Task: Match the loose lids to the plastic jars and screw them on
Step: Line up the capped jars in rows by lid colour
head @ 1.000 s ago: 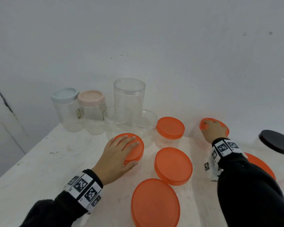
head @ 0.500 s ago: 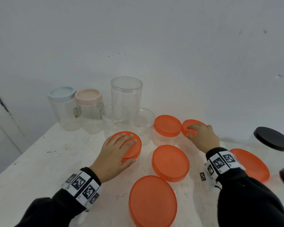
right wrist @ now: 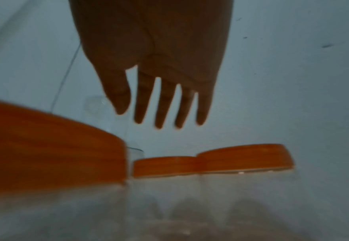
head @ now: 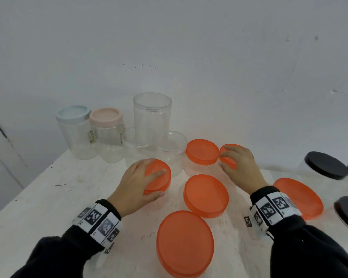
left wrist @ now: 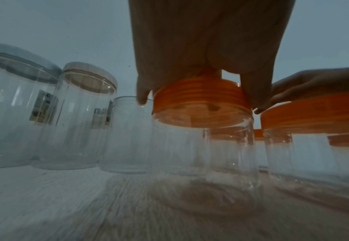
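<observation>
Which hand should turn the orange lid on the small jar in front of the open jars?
Left. The left hand already lies over that orange lid, fingers and thumb curled round its rim on the jar. The right hand is farther right, over another orange-lidded jar.

Head view high, facing down, wrist views low, close, all sharing orange-lidded jars (head: pixel 206 195).

A bare, staged work corner rather than a lived-in room; a scuffed white worktop (head: pixel 38 197) pushed against a plain white wall (head: pixel 209 57); only rows of clear plastic jars (head: pixel 152 119) on it; coded wristbands (head: pixel 97 219) on both arms.
</observation>
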{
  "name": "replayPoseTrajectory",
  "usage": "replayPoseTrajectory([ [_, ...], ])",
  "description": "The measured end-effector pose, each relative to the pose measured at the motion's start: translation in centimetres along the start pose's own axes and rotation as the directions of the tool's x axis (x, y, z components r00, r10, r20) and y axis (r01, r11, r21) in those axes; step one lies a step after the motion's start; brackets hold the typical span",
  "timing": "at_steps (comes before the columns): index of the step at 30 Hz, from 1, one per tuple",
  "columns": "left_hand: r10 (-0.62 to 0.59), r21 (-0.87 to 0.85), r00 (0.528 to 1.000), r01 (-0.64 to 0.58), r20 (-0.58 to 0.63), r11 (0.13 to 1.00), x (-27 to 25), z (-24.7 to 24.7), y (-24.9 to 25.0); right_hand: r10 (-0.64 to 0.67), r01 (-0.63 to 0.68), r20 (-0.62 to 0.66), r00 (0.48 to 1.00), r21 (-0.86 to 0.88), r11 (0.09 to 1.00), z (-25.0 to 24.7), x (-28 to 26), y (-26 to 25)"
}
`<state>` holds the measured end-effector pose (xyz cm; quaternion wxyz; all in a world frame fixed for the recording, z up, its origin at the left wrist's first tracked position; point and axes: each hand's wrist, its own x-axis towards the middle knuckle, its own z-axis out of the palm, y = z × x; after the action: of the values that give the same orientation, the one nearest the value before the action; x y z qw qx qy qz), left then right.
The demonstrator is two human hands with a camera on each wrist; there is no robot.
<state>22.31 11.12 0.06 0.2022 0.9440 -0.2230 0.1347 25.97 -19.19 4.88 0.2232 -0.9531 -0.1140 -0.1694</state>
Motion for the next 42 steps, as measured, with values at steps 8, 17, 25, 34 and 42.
replayPoseTrajectory([
  [8,-0.253,-0.033,0.928,0.271,0.272,0.962,1.4,-2.2,1.0,-0.317,0.230,0.396,0.862,0.252,0.940,0.2,-4.6,-3.5],
  [17,0.068,-0.289,0.997,-0.054,0.038,0.956,3.7,-6.4,5.0,-0.015,0.068,0.286,0.958,-0.177,0.982,-1.7,-6.5,-1.1],
  [25,0.143,-0.216,0.987,-0.155,-0.070,0.964,12.3,-7.0,9.2,0.079,-0.023,0.322,0.943,-0.172,0.985,-2.9,-7.6,-0.9],
  [34,0.100,-0.114,0.994,-0.094,0.049,0.989,16.3,-4.4,9.1,0.125,-0.154,0.417,0.900,0.036,0.987,-3.7,-8.8,0.3],
  [42,0.146,-0.011,0.966,-0.147,0.212,0.989,17.6,-3.6,10.2,0.110,-0.164,0.476,0.873,0.073,0.984,-3.6,-8.9,1.3],
])
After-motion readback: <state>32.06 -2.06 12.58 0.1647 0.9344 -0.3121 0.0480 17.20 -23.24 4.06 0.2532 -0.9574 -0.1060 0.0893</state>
